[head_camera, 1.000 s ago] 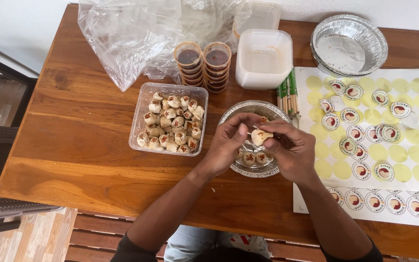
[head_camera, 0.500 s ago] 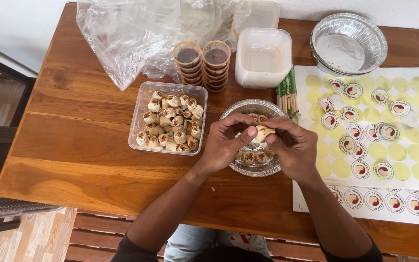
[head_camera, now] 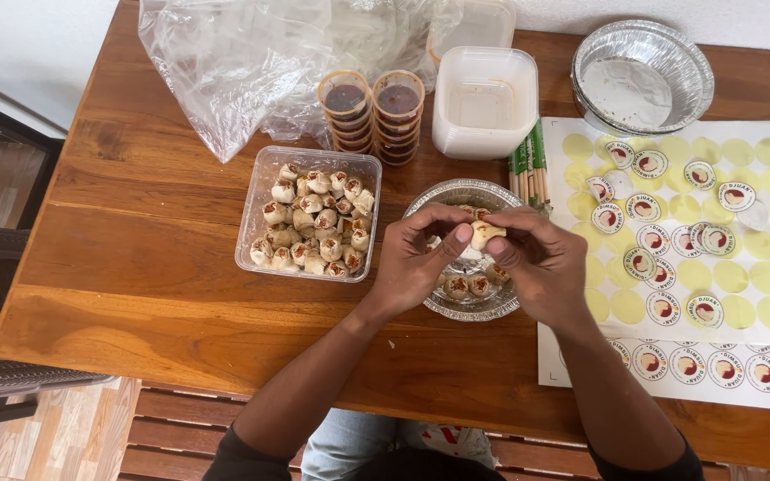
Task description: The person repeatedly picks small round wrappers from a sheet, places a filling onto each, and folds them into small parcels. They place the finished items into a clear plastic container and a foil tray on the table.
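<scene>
Pinching one small dumpling (head_camera: 485,233) over the foil tray (head_camera: 503,307) near the counter's front edge, the left hand (head_camera: 416,258) and right hand (head_camera: 536,263) closed fingertips on its sides; it looked soft, light, easily squashed.

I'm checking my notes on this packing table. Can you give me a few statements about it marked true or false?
1. Both hands, left hand and right hand, hold one dumpling over the foil bowl. True.
2. The plastic tub of dumplings is empty. False: it is nearly full.
3. The sauce cups stand in two stacks. True.
4. The chopsticks lie left of the tub. False: they lie to the foil bowl's right, by the sticker sheet.
5. The foil bowl already holds some dumplings. True.
</scene>
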